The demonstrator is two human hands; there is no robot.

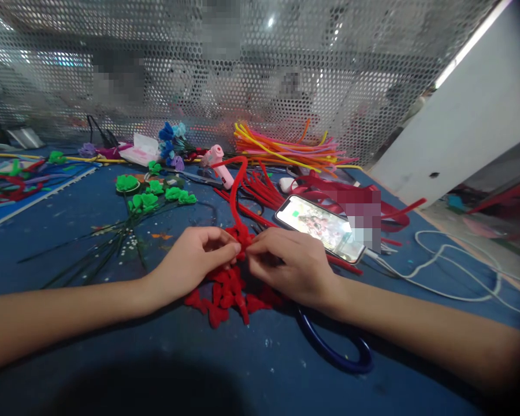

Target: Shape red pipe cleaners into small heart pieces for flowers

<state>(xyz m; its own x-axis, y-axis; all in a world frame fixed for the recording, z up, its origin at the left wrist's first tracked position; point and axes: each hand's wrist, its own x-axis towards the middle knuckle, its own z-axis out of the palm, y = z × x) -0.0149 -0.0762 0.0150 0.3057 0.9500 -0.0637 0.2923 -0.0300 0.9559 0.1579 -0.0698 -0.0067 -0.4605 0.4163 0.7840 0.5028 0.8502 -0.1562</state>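
Observation:
Between both hands is a fuzzy red pipe cleaner (235, 202), its long end curving up and away and its near part bunched into loops. My left hand (199, 251) pinches the loops from the left with thumb and fingers. From the other side, my right hand (292, 263) grips the same loops with its fingertips, which partly hide them. Beneath the hands lies a pile of bent red pipe cleaner pieces (227, 294). A dark blue looped handle (335, 349), apparently of scissors, sticks out below my right wrist.
A lit phone (320, 228) with a white cable (442, 292) lies right of centre. Behind are a pink glue gun (220, 167), red stems (260, 188), and orange and yellow pipe cleaners (281, 147). Green fuzzy flowers (143, 202) lie left. A perforated metal screen (177, 69) stands behind the table.

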